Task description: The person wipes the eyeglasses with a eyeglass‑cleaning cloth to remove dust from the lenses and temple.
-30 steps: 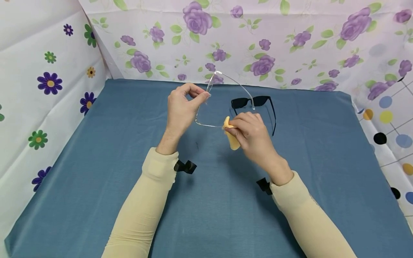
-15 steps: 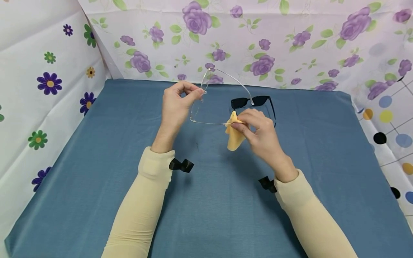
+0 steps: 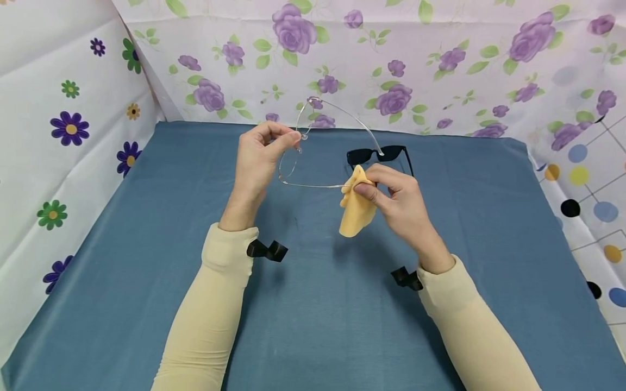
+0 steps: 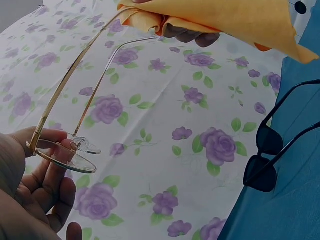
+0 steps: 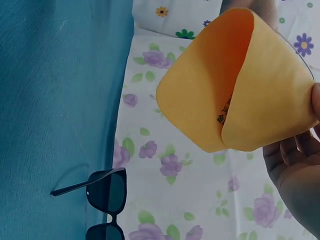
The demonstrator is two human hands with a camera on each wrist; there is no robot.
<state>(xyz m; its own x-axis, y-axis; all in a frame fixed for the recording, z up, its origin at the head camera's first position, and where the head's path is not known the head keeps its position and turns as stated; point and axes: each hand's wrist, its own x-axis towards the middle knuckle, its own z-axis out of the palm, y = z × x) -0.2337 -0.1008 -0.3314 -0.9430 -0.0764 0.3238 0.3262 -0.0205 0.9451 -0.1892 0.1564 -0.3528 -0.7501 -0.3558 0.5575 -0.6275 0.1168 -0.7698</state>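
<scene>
My left hand [image 3: 259, 163] pinches the front of a pair of thin metal-framed eyeglasses [image 3: 313, 185] between thumb and fingers, above the table. Both temples stand unfolded, pointing right. A folded yellow cloth [image 3: 356, 212] is wrapped around the tip of the nearer temple, and my right hand [image 3: 398, 203] pinches cloth and temple together. In the left wrist view, a clear lens [image 4: 65, 156] shows beside the left fingers, and the cloth [image 4: 225, 20] covers the temple's end. In the right wrist view, the cloth [image 5: 280, 95] hangs with a fold falling open; some dark print shows inside.
Black sunglasses [image 3: 386, 154] lie on the blue tablecloth [image 3: 303, 326] behind my right hand, partly hidden by it. A white flower-printed sheet [image 3: 342, 60] rises at the table's back edge, with other patterned sheets at left and right.
My left hand and the eyeglasses have shifted left. The right hand has slid rightward along the temple to its tip, and more of the cloth now hangs down. The sunglasses stay put.
</scene>
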